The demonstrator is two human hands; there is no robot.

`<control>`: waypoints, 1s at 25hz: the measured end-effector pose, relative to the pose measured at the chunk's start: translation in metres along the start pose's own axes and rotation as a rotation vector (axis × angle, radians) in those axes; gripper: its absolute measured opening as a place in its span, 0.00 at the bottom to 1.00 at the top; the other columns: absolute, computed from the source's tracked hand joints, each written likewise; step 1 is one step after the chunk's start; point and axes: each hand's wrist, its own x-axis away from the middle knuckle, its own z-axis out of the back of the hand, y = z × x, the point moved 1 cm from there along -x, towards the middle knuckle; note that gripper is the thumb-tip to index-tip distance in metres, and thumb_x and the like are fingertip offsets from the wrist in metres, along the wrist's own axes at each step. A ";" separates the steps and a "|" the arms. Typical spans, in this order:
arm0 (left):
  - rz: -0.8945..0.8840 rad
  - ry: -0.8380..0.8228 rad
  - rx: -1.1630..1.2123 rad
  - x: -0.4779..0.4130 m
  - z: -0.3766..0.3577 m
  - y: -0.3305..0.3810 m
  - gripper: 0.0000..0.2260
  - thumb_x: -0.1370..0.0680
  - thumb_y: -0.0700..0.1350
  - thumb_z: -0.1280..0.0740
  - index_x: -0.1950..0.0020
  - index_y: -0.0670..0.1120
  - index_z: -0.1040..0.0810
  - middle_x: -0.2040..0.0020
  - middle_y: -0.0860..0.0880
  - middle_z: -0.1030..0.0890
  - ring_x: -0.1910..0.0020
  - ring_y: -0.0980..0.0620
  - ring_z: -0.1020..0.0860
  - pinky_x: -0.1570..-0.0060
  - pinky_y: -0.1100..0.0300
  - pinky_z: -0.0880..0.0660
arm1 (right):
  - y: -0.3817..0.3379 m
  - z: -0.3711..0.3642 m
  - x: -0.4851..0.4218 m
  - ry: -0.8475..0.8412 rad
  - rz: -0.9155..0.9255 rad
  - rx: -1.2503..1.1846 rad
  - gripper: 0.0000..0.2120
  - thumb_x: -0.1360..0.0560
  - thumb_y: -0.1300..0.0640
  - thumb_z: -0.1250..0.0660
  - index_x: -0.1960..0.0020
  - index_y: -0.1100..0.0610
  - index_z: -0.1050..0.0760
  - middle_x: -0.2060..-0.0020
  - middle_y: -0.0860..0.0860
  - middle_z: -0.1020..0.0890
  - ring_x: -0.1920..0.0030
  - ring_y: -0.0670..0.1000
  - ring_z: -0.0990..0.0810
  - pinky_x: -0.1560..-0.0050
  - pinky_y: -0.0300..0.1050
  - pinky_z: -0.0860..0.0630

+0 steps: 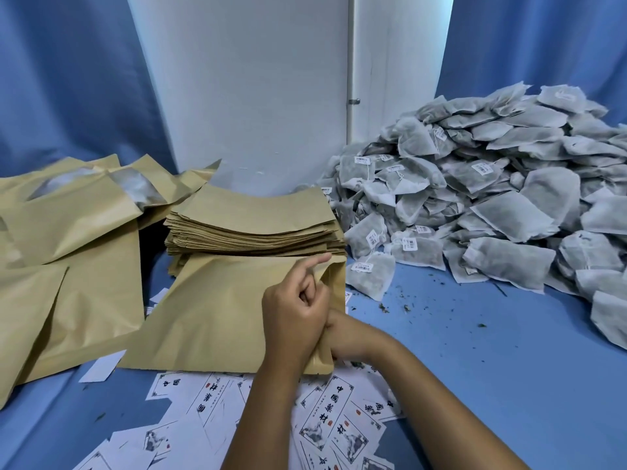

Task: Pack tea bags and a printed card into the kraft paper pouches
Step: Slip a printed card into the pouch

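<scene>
Kraft pouch lying flat on the blue worktop, mouth to the right. Left hand rests on the pouch's open end, fingers curled at the edge, index finger extended. Right hand reaches into the mouth, fingers hidden inside. Behind the pouch: stack of flat pouches. At left: filled pouches, overlapping. At right: heap of tea bags against the wall. Foreground: printed cards scattered, partly under the forearms.
</scene>
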 end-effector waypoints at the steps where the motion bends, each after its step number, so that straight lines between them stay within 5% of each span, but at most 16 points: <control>1: 0.005 -0.011 -0.008 -0.001 0.000 -0.001 0.19 0.30 0.35 0.38 0.45 0.53 0.19 0.74 0.53 0.39 0.74 0.58 0.40 0.66 0.57 0.28 | -0.002 0.000 -0.003 0.019 0.024 0.030 0.20 0.26 0.75 0.44 0.57 0.49 0.30 0.64 0.41 0.26 0.63 0.32 0.27 0.59 0.32 0.30; 2: 0.019 -0.002 -0.021 -0.002 0.000 -0.001 0.20 0.30 0.35 0.38 0.45 0.53 0.19 0.74 0.53 0.39 0.74 0.57 0.40 0.68 0.59 0.31 | -0.002 0.006 -0.005 0.122 0.032 0.001 0.21 0.26 0.74 0.44 0.59 0.48 0.29 0.66 0.40 0.24 0.65 0.33 0.26 0.60 0.32 0.30; 4: 0.015 0.042 -0.062 -0.005 0.000 0.001 0.18 0.30 0.35 0.37 0.46 0.52 0.18 0.74 0.52 0.39 0.74 0.56 0.40 0.68 0.61 0.34 | 0.006 0.028 -0.003 0.601 0.008 -0.237 0.19 0.27 0.72 0.42 0.64 0.50 0.25 0.71 0.42 0.22 0.68 0.37 0.26 0.64 0.31 0.30; 6: -0.085 0.063 -0.126 -0.006 0.000 0.006 0.17 0.31 0.34 0.36 0.49 0.51 0.18 0.75 0.53 0.38 0.74 0.56 0.38 0.60 0.58 0.29 | 0.020 0.046 0.004 0.894 -0.020 -0.539 0.09 0.24 0.63 0.37 0.61 0.53 0.25 0.67 0.45 0.22 0.61 0.46 0.24 0.59 0.34 0.28; 7: -0.146 0.041 -0.151 -0.006 -0.002 0.008 0.17 0.32 0.34 0.35 0.50 0.52 0.18 0.76 0.53 0.37 0.74 0.57 0.36 0.52 0.58 0.28 | 0.023 0.047 0.004 0.794 -0.055 -0.661 0.05 0.24 0.54 0.35 0.57 0.53 0.25 0.62 0.48 0.21 0.56 0.49 0.23 0.53 0.39 0.27; 10: -0.228 -0.180 -0.179 -0.001 -0.010 0.009 0.13 0.34 0.35 0.36 0.57 0.51 0.19 0.77 0.53 0.38 0.75 0.57 0.35 0.34 0.57 0.32 | 0.025 0.036 0.001 0.306 -0.124 -1.053 0.25 0.26 0.40 0.38 0.45 0.61 0.28 0.61 0.58 0.18 0.57 0.55 0.18 0.55 0.44 0.21; 14: -0.146 -0.687 -0.335 0.009 -0.021 0.003 0.07 0.32 0.39 0.36 0.69 0.50 0.26 0.80 0.56 0.38 0.65 0.47 0.24 0.34 0.58 0.32 | 0.029 0.041 -0.002 0.543 -0.326 -1.088 0.22 0.23 0.53 0.34 0.35 0.61 0.37 0.58 0.60 0.22 0.66 0.55 0.19 0.69 0.45 0.21; 16: -0.181 -0.721 -0.361 0.011 -0.027 0.011 0.06 0.30 0.43 0.36 0.68 0.49 0.25 0.78 0.55 0.34 0.66 0.50 0.25 0.35 0.59 0.32 | 0.031 0.042 -0.001 0.656 -0.340 -0.973 0.11 0.22 0.58 0.35 0.46 0.66 0.30 0.64 0.57 0.21 0.69 0.51 0.20 0.71 0.41 0.24; 18: -0.350 -0.543 -0.377 0.010 -0.030 0.023 0.08 0.29 0.47 0.37 0.68 0.49 0.23 0.76 0.54 0.29 0.70 0.52 0.30 0.41 0.56 0.29 | 0.023 0.049 0.004 0.674 -0.207 -1.018 0.06 0.23 0.59 0.34 0.57 0.61 0.27 0.71 0.53 0.20 0.71 0.49 0.20 0.72 0.38 0.24; 21: -0.560 -0.145 -0.423 0.006 -0.026 0.027 0.04 0.29 0.46 0.34 0.59 0.49 0.19 0.62 0.51 0.22 0.59 0.50 0.26 0.47 0.54 0.31 | 0.016 0.073 0.013 0.699 0.047 -1.264 0.13 0.28 0.56 0.34 0.47 0.63 0.23 0.56 0.59 0.17 0.55 0.55 0.17 0.51 0.48 0.20; 23: -0.450 0.111 -0.466 0.003 -0.021 0.023 0.12 0.30 0.46 0.33 0.48 0.48 0.20 0.48 0.47 0.23 0.48 0.46 0.28 0.41 0.50 0.35 | 0.018 0.085 0.019 0.842 0.092 -1.312 0.19 0.26 0.55 0.36 0.38 0.63 0.26 0.48 0.59 0.18 0.48 0.56 0.18 0.45 0.52 0.22; 25: -0.128 0.283 -0.494 0.000 -0.021 0.016 0.25 0.30 0.47 0.30 0.34 0.46 0.28 0.36 0.44 0.32 0.38 0.44 0.33 0.36 0.46 0.37 | 0.026 0.083 0.016 0.980 0.089 -1.355 0.15 0.21 0.54 0.39 0.37 0.61 0.27 0.52 0.55 0.16 0.54 0.52 0.16 0.55 0.49 0.18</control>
